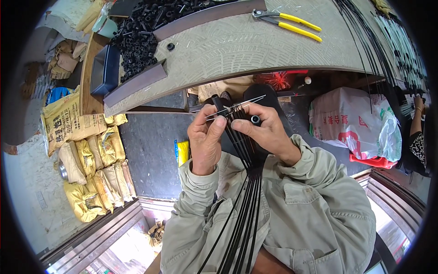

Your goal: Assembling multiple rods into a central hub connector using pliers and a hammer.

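Above my lap, my left hand (206, 140) is closed, thumb and fingertips pinched at a thin silvery wire (255, 99) that crosses the tops of the rods. My right hand (265, 132) is closed too, its thumb and fingers gripping a bundle of thin black rods (242, 146), which look like umbrella ribs. From there the bundle runs down through a dark joint (254, 171) and fans out over my jacket. Beside my left fingers a black tube (217, 101) sticks up. A round dark tube end (256, 120) shows by my right fingers. My fingertips hide the exact joining point.
On the bench (219, 52) lie yellow-handled pincers (287, 25) and a heap of small black plastic parts (141, 36) behind dark strips. Long black rods (365, 41) overhang its right side. Stacked sacks (98, 169) stand left, a white plastic bag (351, 121) right. Another person's arm (417, 123) shows far right.
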{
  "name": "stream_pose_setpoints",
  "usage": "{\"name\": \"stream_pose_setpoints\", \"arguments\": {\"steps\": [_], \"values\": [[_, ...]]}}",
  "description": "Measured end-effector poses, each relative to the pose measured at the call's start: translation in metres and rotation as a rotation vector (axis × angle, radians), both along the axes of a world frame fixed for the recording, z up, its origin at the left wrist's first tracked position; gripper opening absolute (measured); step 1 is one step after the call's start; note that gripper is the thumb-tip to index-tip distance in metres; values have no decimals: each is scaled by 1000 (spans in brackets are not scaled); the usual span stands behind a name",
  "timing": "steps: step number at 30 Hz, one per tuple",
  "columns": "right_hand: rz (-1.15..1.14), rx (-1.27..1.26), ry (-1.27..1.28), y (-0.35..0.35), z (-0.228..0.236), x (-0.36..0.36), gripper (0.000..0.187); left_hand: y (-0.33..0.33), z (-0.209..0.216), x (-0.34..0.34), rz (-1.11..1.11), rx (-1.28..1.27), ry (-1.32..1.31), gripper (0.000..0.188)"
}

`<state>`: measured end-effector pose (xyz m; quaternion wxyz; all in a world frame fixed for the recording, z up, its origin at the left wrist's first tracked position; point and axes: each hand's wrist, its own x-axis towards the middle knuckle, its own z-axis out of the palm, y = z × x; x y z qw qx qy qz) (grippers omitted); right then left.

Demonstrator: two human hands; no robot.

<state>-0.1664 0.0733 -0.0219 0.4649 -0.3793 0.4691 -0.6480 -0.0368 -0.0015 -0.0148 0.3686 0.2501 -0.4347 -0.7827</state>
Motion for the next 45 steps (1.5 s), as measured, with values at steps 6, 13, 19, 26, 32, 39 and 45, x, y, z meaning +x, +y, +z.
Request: {"name": "stream_pose_setpoints", "arguments": {"steps": [6,13,19,26,32,39,45], "values": [[-157,-114,215,-1,0,3,19,4,3,-3,55,-5,-6,23],[-301,-154,504,2,8,10,18,9,0,-1,79,-13,81,25],[31,51,-150,-4,6,3,15,10,-12,-4,115,-17,132,28],[-195,69,175,-1,-3,-9,21,12,-22,-16,182,17,125,23],[-265,-247,207,-47,41,-72,32,19,-1,-27,97,322,246,24],[514,204,287,-69,88,-63,32,23,-9,-19,111,340,302,18],[537,101,346,-74,79,-63,36,24,7,-16,69,348,284,24]]}}
